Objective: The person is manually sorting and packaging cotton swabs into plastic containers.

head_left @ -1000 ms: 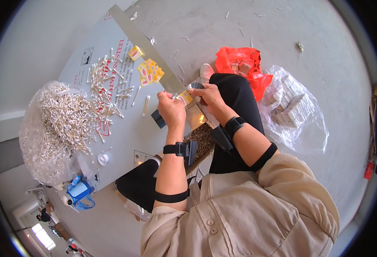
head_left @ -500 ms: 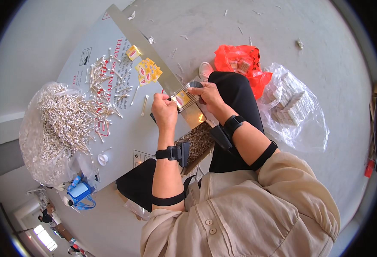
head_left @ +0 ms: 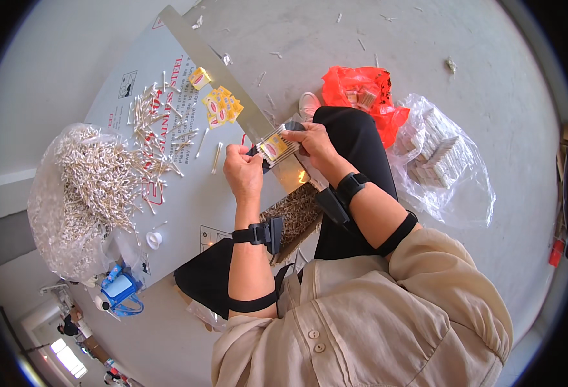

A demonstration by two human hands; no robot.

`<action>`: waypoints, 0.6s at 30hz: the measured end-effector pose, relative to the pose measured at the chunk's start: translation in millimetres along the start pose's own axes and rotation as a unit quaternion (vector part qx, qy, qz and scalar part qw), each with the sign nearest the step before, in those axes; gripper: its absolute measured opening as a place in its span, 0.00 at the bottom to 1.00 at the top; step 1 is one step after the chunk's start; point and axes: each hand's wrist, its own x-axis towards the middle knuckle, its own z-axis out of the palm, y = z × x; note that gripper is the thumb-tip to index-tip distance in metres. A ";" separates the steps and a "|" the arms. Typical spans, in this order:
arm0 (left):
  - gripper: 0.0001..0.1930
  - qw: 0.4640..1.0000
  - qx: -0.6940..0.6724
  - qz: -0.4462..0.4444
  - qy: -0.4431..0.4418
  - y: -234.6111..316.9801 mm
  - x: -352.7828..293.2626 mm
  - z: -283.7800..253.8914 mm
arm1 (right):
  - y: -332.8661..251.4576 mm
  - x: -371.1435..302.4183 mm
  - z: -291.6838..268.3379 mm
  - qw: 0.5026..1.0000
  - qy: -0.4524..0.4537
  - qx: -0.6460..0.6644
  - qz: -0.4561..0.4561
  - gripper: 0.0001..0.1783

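Between my hands lies a flat bundle of cotton swabs with a yellow printed card on it, above the near edge of a metal-topped table. My right hand is closed on the bundle's right end, thumb on top. At its other end my left hand is curled, its fingertips pinched by the swab tips and a dark piece beneath; what they grip is hidden. Two loose swabs lie left of that hand. Farther up are several yellow cards and a small stack of cards.
A large heap of swabs spills from a clear bag at left. Below it stand a white cap and a blue bag. Loose swabs fill a box under the table edge. Red and clear bags of packs lie on the floor.
My left hand has shifted slightly left and down, uncovering more of the bundle's left end and the card. My right hand has barely moved.
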 end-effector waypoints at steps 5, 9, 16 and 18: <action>0.15 0.999 0.030 -0.007 -0.009 2.2 -1.4 5.0 | 2.1 1.6 -2.0 1.000 -0.003 -0.005 -0.001 0.07; 0.16 0.999 0.046 0.004 -0.002 1.9 -1.3 7.6 | 2.2 1.5 -2.4 1.000 -0.008 -0.008 0.002 0.07; 0.15 0.998 0.068 0.001 -0.009 10.9 -2.6 7.2 | 1.6 0.5 -1.7 1.000 -0.007 -0.004 -0.002 0.07; 0.15 0.997 0.070 -0.008 -0.020 16.3 -2.7 5.2 | 1.4 1.3 -1.7 1.000 -0.004 -0.009 0.003 0.07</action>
